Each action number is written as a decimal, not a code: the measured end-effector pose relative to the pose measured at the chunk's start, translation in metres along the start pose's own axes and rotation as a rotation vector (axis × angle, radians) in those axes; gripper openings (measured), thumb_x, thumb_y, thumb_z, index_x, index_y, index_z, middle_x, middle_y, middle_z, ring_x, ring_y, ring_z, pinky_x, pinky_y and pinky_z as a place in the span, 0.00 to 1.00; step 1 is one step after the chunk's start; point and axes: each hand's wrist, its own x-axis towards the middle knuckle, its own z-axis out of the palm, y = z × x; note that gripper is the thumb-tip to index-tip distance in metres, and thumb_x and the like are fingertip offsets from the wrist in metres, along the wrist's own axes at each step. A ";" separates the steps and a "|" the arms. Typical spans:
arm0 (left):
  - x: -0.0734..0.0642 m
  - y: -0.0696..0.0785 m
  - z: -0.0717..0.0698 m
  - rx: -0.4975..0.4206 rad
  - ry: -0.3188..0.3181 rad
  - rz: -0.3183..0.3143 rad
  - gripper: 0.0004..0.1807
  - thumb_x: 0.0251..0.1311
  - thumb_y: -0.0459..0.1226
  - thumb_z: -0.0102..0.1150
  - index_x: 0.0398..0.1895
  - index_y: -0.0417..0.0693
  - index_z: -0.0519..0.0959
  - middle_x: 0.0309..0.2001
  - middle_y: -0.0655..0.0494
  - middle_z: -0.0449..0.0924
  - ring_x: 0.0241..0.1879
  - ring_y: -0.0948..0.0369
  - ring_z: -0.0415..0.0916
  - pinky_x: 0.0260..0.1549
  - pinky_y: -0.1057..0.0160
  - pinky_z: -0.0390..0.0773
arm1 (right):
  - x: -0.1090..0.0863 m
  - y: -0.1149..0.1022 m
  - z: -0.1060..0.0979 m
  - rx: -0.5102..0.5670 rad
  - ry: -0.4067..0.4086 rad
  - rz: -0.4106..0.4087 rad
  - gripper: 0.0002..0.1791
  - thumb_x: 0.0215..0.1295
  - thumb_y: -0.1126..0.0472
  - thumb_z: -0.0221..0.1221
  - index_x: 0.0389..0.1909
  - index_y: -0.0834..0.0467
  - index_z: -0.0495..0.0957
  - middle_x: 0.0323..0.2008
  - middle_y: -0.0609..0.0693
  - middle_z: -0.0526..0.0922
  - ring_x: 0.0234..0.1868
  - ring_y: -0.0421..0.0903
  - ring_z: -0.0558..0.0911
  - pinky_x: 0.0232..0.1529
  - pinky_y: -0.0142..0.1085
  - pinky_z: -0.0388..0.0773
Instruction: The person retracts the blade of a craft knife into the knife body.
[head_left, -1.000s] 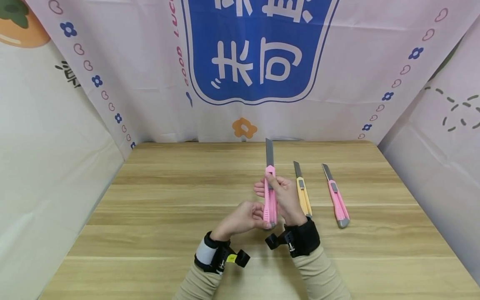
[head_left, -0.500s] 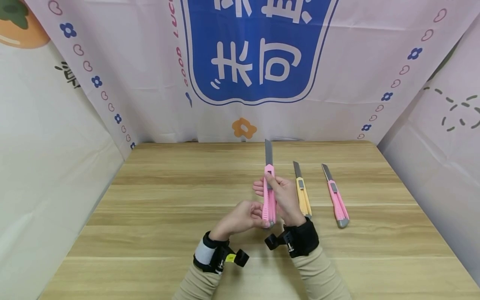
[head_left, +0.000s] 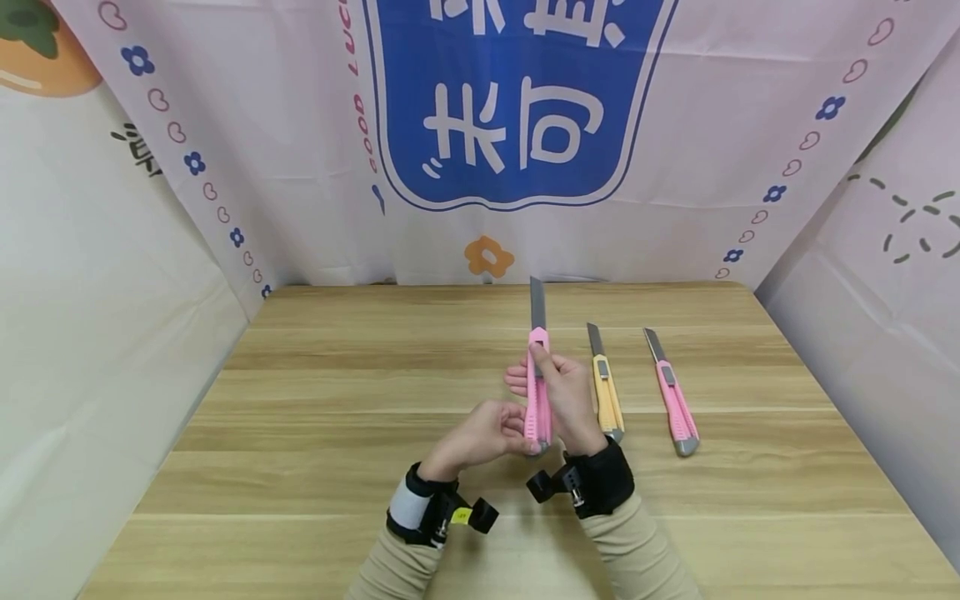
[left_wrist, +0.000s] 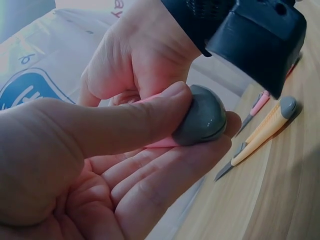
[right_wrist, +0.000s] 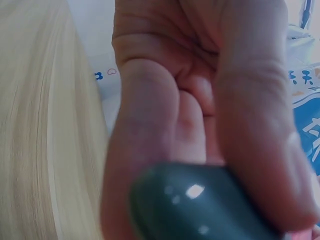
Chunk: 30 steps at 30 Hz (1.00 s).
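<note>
A pink utility knife [head_left: 539, 396], its grey blade [head_left: 537, 302] out and pointing away, is held up over the table between both hands. My left hand [head_left: 487, 433] pinches its lower end; in the left wrist view the left thumb [left_wrist: 145, 120] lies against the grey end cap [left_wrist: 202, 116]. My right hand [head_left: 566, 392] grips the handle higher up, thumb on the front by the grey slider, other fingers reaching behind. The grey end cap [right_wrist: 200, 200] looms large and blurred in the right wrist view.
Right of the hands, a yellow utility knife [head_left: 607, 396] and another pink utility knife [head_left: 677, 408] lie on the wooden table [head_left: 337, 375], blades out and pointing away. A printed cloth [head_left: 315, 225] hangs behind the table, with more cloth at both sides.
The right wrist has shifted very slightly to the left. Both hands keep their hold on the pink utility knife, and the two knives on the table lie as before.
</note>
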 end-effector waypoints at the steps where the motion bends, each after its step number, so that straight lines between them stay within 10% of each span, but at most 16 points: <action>1: 0.000 0.000 0.000 -0.002 0.000 -0.003 0.13 0.56 0.31 0.65 0.44 0.33 0.80 0.41 0.37 0.86 0.38 0.61 0.85 0.37 0.74 0.82 | 0.000 0.000 0.000 -0.004 0.000 -0.006 0.25 0.71 0.50 0.54 0.46 0.72 0.77 0.26 0.48 0.89 0.32 0.44 0.89 0.41 0.40 0.87; 30: -0.004 0.003 -0.001 -0.036 0.007 -0.014 0.14 0.57 0.31 0.64 0.46 0.34 0.79 0.42 0.37 0.86 0.38 0.64 0.84 0.37 0.72 0.82 | 0.001 -0.001 -0.003 0.021 -0.046 0.031 0.26 0.71 0.51 0.53 0.50 0.74 0.75 0.29 0.50 0.89 0.33 0.43 0.89 0.42 0.38 0.87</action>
